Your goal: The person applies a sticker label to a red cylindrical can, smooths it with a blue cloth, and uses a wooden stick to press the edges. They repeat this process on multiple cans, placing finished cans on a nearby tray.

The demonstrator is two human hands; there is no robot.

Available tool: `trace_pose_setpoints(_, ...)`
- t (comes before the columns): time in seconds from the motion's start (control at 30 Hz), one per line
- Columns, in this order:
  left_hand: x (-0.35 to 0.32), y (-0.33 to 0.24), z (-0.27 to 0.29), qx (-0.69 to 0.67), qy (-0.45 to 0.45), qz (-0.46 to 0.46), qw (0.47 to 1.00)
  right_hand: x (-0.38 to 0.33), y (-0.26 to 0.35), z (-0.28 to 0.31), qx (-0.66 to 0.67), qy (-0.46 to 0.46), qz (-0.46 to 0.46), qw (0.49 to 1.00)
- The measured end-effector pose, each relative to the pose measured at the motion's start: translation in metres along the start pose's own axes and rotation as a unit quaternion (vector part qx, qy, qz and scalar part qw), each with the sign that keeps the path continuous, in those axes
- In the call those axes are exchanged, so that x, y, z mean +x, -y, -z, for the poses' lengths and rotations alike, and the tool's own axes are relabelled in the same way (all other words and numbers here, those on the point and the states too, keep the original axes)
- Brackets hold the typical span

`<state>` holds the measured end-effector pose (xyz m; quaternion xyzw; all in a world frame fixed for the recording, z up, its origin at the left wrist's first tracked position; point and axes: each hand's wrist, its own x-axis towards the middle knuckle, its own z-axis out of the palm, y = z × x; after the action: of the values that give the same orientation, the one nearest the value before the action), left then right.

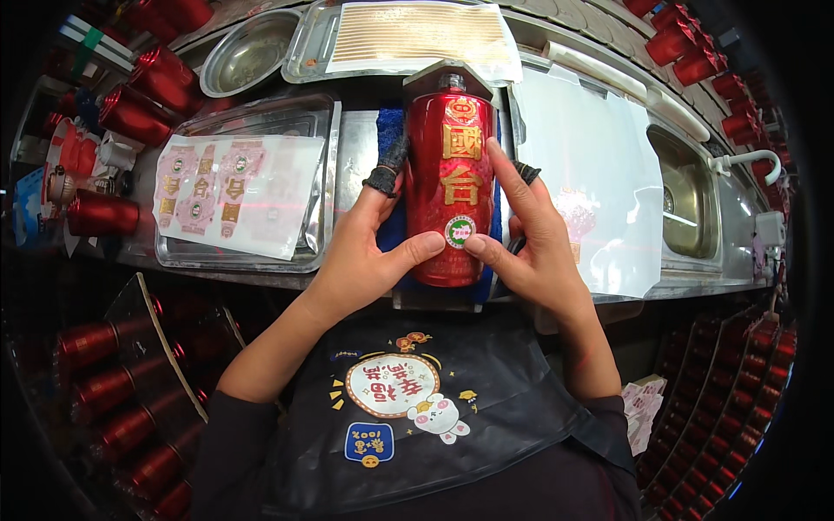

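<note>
A glossy red bottle (439,187) with raised gold characters lies in front of me, its dark neck pointing away. Its wide base is toward me, and a small round green-and-white sticker (460,231) is near that end. My left hand (369,234) is closed around the left side, thumb resting on the front beside the sticker. On the opposite side my right hand (534,239) grips the bottle, its thumb at the sticker's right edge. Black finger covers (387,169) are on some fingers of both hands. Blue cloth (393,227) shows under the bottle.
Left, a metal tray (165,252) bears a sheet of pink-and-gold decals (234,195). A metal bowl (249,54) and another tray with a gold-striped sheet (421,39) stand behind. Right are a whitish sheet (599,165) and a sink (691,195). Red bottles (102,213) crowd both sides.
</note>
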<state>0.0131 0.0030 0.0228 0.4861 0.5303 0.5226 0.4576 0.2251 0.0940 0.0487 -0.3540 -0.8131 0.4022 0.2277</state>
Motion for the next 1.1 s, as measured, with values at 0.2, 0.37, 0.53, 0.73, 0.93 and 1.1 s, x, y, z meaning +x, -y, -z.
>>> trace_pose_setpoints(0.2,-0.002,0.007,-0.001,-0.032,-0.005,-0.014,0.999,0.002,0.002,-0.003,0.016,0.012,0.004,1.0)
trace_pose_setpoints(0.37,-0.002,0.008,0.0,-0.044,-0.001,-0.022,0.999,0.002,0.006,-0.001,-0.021,0.023,-0.003,1.0)
trace_pose_setpoints(0.53,0.007,0.003,-0.004,-0.063,-0.036,-0.021,0.997,0.01,0.009,0.01,-0.03,0.008,-0.015,0.999)
trace_pose_setpoints(0.73,0.021,0.0,-0.017,-0.118,-0.087,0.009,0.989,0.03,0.006,0.008,-0.107,0.001,0.037,0.994)
trace_pose_setpoints(0.93,0.021,-0.001,-0.019,-0.12,-0.096,0.001,0.988,0.032,0.005,0.006,-0.099,-0.001,0.033,0.995)
trace_pose_setpoints(1.1,0.02,0.0,-0.017,-0.119,-0.09,0.004,0.989,0.031,0.006,0.005,-0.097,-0.004,0.042,0.994)
